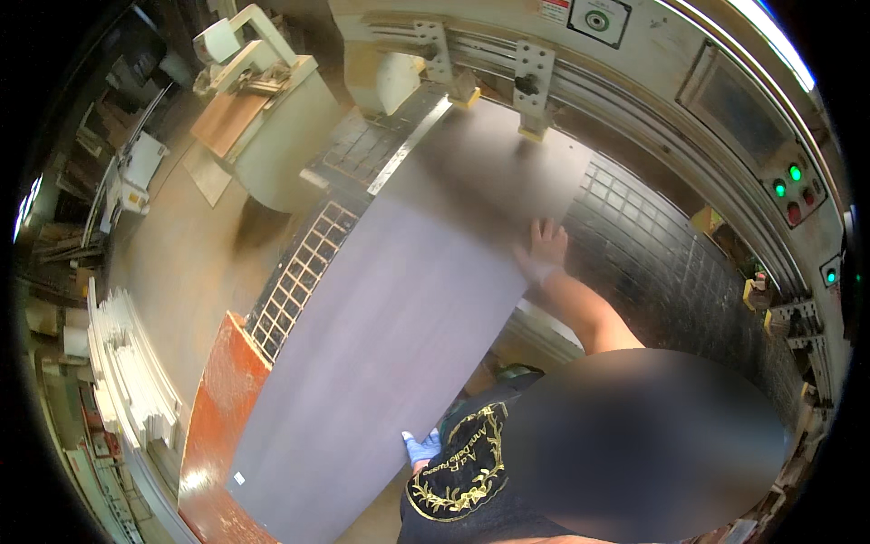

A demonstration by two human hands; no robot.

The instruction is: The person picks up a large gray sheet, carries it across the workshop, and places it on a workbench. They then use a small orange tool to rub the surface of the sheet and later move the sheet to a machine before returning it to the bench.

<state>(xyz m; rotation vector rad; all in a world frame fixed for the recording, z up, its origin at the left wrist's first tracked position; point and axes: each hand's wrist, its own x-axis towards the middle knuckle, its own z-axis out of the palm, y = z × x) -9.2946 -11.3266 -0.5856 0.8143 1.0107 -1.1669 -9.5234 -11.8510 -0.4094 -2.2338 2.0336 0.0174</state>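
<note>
A long grey-purple flat panel (362,344) runs diagonally from the lower left up to a machine bed. My right hand (545,247), without a visible glove, lies flat on the panel's right edge with fingers spread. My left hand (422,448), in a blue glove, is at the panel's near right edge, thumb over the top; its other fingers are partly hidden. My black top (458,462) with gold embroidery shows beside it. A large blurred patch covers much of the lower right, hiding my right upper arm. The panel's far end lies under yellow-tipped clamp blocks (533,91).
A black gridded machine bed (657,227) lies right of the panel. A wooden lattice (304,281) and a reddish-brown board (222,426) border its left side. Green-lit buttons (787,181) sit on the machine front. White strips (136,372) are stacked left; a pale machine (276,136) stands behind.
</note>
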